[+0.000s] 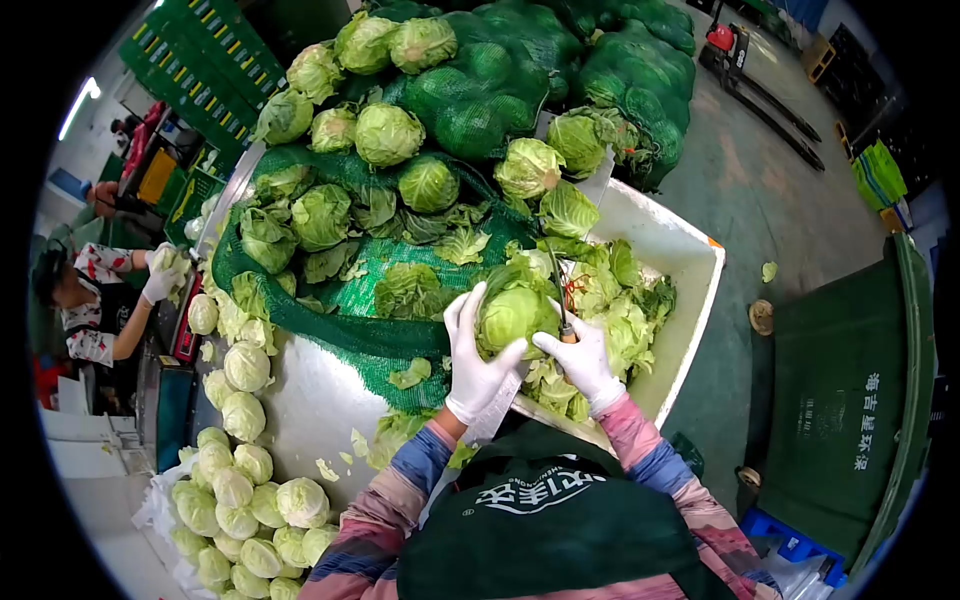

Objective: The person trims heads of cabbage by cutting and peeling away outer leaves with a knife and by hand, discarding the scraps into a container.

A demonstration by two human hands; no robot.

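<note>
A green cabbage (515, 318) is held up between my two white-gloved hands at the table's right edge. My left hand (478, 355) is wrapped round its left side, fingers up and thumb across the near face. In my right hand (582, 362) is a knife (567, 328) with a wooden handle, its thin dark blade pointing away from me along the cabbage's right side. My right thumb touches the cabbage too. Just beyond and to the right, a white bin (690, 270) holds a heap of loose cabbage leaves (628, 335).
An opened green net (360, 340) with untrimmed cabbages lies across the metal table (320, 400). Pale trimmed cabbages (240, 490) pile up at left. Full net sacks (480, 90) stand behind. A co-worker (100, 300) holds a cabbage at far left. A green wheeled bin (830, 400) stands right.
</note>
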